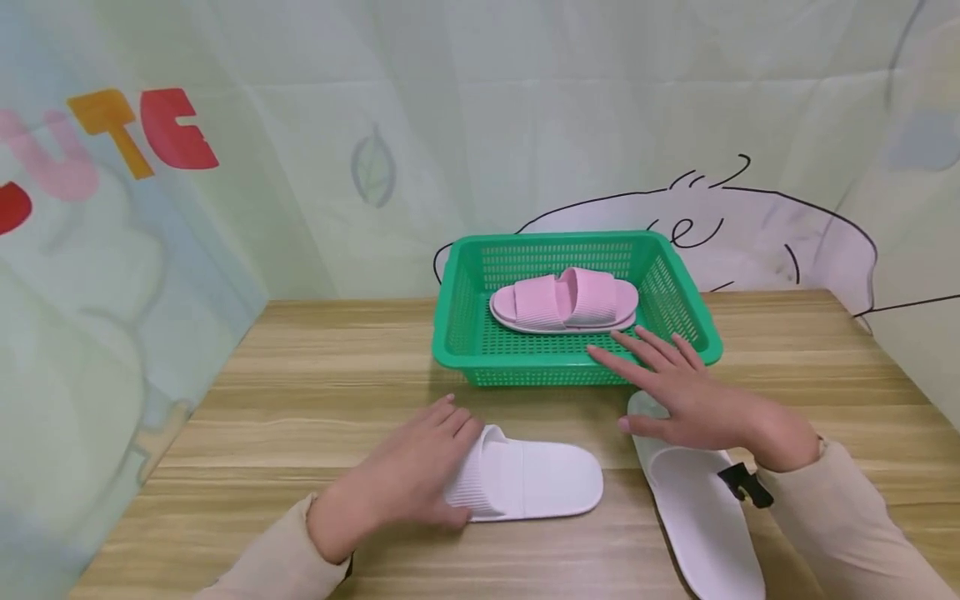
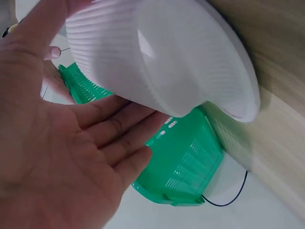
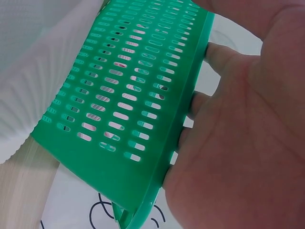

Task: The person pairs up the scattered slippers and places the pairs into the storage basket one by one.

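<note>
White slipper (image 1: pixel 558 479) held by left grip (image 1: pixel 416 467); right grip (image 1: pixel 693 408) spread; basket (image 1: pixel 517 362) holds pink slippers (image 1: pixel 537 302).

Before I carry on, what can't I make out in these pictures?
- Head: toe end of the middle white slipper, behind the left hand.
- Head: near tip of the right white slipper, cut off by the bottom edge; part of its strap, behind the right hand.
- Left wrist: most fingertips, behind a slipper; grip unclear.
- Right wrist: fingertips, behind the basket rim; contact unclear.

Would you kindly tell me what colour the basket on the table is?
The basket is green; the head view shows it best.
</note>
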